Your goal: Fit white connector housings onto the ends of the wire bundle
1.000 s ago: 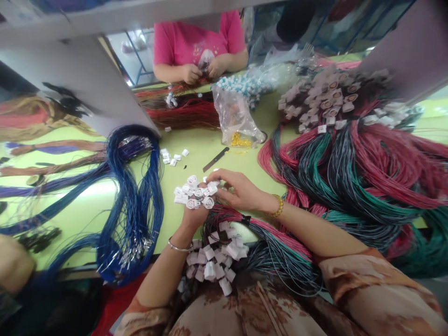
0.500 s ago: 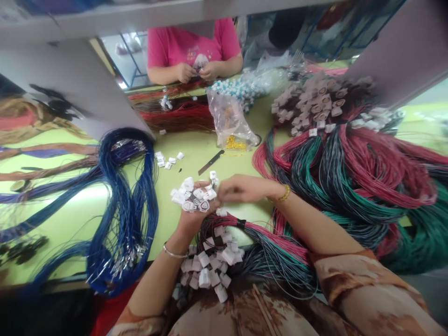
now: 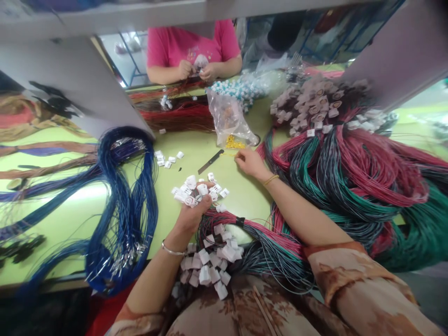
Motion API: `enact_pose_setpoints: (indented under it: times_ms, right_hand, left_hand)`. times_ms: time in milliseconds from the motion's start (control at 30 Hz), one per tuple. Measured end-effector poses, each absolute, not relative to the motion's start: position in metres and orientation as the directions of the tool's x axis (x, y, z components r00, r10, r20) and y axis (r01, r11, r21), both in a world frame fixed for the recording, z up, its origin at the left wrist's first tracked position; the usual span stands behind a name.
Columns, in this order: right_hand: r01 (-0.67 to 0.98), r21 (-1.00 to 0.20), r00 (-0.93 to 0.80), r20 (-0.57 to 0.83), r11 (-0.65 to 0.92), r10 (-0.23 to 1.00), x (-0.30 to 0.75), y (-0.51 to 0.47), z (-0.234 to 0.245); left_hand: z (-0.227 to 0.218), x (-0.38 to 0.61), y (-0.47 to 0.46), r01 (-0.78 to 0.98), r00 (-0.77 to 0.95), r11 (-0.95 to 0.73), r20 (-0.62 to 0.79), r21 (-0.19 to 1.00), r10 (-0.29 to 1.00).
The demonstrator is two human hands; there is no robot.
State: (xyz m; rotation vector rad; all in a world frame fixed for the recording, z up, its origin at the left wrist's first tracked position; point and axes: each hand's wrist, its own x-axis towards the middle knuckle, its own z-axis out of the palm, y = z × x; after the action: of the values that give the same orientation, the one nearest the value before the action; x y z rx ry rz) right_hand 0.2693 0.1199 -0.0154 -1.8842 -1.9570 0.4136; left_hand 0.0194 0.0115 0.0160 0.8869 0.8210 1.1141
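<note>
A cluster of white plastic connectors (image 3: 191, 181) on thin wires is gripped in my left hand (image 3: 194, 212), thumb pressed over it. My right hand (image 3: 250, 163) is out over the table, fingertips pinched together beside a few loose yellow bits (image 3: 229, 154); whatever lies between them is too small to make out. Just behind those bits stands a clear plastic bag (image 3: 229, 116) with small yellow pieces (image 3: 235, 142) at its mouth. Below my hands lies a tied bundle of red, black and green wires (image 3: 259, 228) ending in white connectors (image 3: 210, 261).
A knife with a black handle (image 3: 210, 161) lies left of the yellow bits, near loose white connectors (image 3: 168, 158). Blue wire bundles (image 3: 122, 210) occupy the left. Large red, black and green wire coils (image 3: 367, 172) fill the right. Across the table sits a person in pink (image 3: 194, 51), hands together.
My right hand has left the connector cluster and moved forward and right to the loose yellow bits. My left hand keeps its hold on the connectors, its thumb now over them.
</note>
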Motion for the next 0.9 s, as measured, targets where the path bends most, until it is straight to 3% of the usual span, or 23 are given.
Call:
enact_pose_setpoints:
  times_ms: [133, 333, 467, 600, 733, 833, 900]
  right_hand:
    - [0.905, -0.426, 0.021, 0.042, -0.002, 0.999, 0.271, 0.121, -0.015]
    - [0.908, -0.415, 0.054, -0.022, -0.058, 0.998, 0.278, 0.119, -0.010]
    - [0.876, -0.477, 0.058, -0.053, -0.076, 0.997, 0.283, 0.116, -0.003]
    - [0.780, -0.619, 0.046, -0.090, -0.092, 0.995, 0.285, 0.111, 0.004]
    - [0.585, -0.803, -0.002, -0.138, -0.111, 0.990, 0.278, 0.106, 0.014]
    - [0.187, -0.963, -0.074, -0.210, -0.193, 0.975, 0.270, 0.102, 0.022]
    - [-0.073, -0.964, -0.170, -0.241, -0.256, 0.956, 0.264, 0.099, 0.026]
  left_hand:
    - [0.019, 0.020, 0.014, -0.414, 0.300, 0.253, -0.131, 0.875, 0.945]
    - [0.026, 0.020, 0.017, -0.494, 0.240, 0.273, -0.172, 0.826, 0.956]
    - [0.029, 0.022, 0.017, -0.502, 0.244, 0.260, -0.154, 0.825, 0.958]
    - [0.028, 0.023, 0.018, -0.502, 0.227, 0.247, -0.149, 0.829, 0.962]
    - [0.028, 0.024, 0.018, -0.511, 0.195, 0.237, -0.157, 0.826, 0.968]
    - [0.029, 0.026, 0.017, -0.515, 0.194, 0.227, -0.146, 0.826, 0.970]
    - [0.029, 0.026, 0.017, -0.512, 0.196, 0.218, -0.134, 0.831, 0.971]
